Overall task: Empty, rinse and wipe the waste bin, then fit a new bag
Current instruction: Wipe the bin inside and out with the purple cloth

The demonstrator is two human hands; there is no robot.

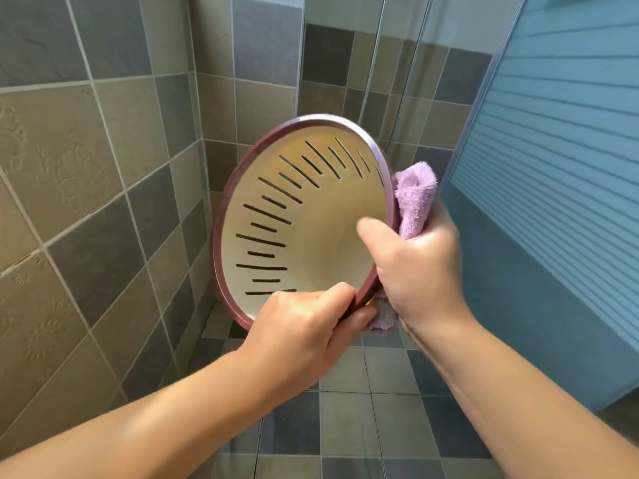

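The waste bin [304, 216] is up in the air, tipped on its side with its mouth facing the camera, in a tiled shower corner. The left hand [304, 326] has a closed grip pinching the lower pink rim [235, 157]. The right hand [418, 264] clamps the rim's right side, thumb inside, fingers pressing a lilac cloth [413, 198] against the outer wall. It looks like light, stiff, slotted plastic, probably slick if wet, so the rolled rim is the sensible hold, not the smooth wall.
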